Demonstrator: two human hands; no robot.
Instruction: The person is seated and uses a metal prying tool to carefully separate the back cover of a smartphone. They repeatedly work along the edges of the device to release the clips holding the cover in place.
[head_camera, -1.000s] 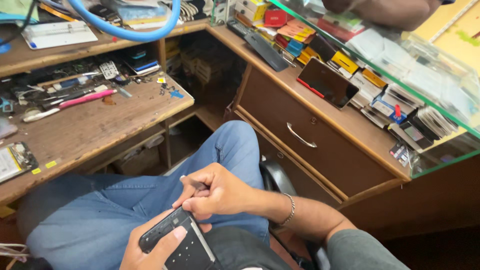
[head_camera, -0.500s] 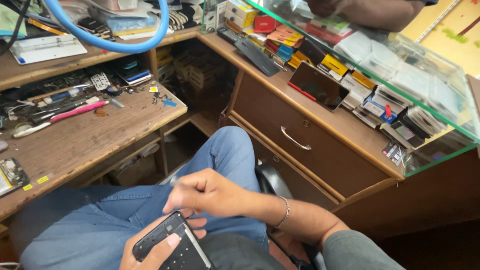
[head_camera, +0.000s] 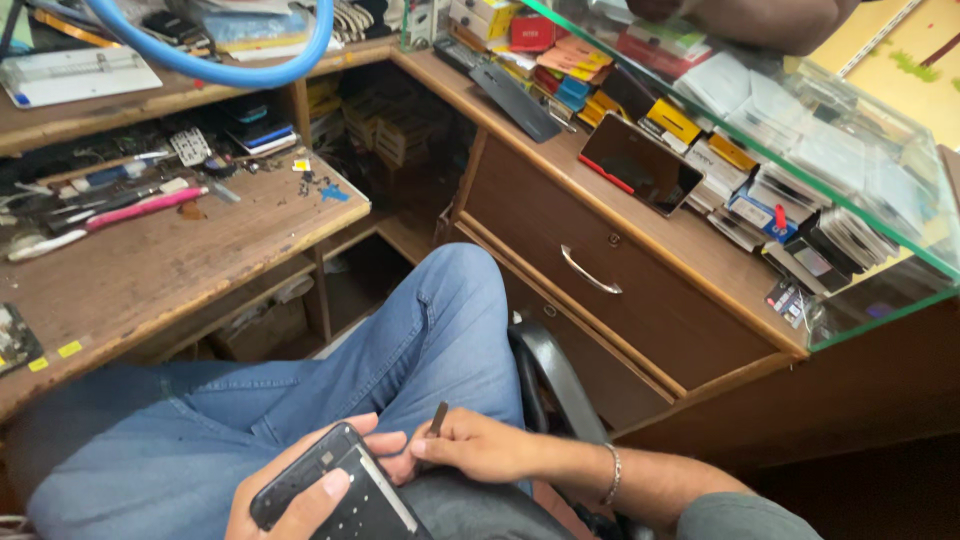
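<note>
- A cramped repair corner: a worn wooden table on the left, strewn with small tools, and a wooden counter with a drawer on the right under a glass top laid over many small boxes.
- A pink-handled tool lies on the table, well apart from both hands; a blue hose curves over the shelf above.
- The person sits in blue jeans, hands low over the lap.
- The left hand grasps a dark phone from beneath, thumb pressed on its upper face.
- The right hand, with a bracelet at the wrist, is clenched round a thin dark tool, possibly a small screwdriver or stylus, just beside the phone's upper edge.
</note>
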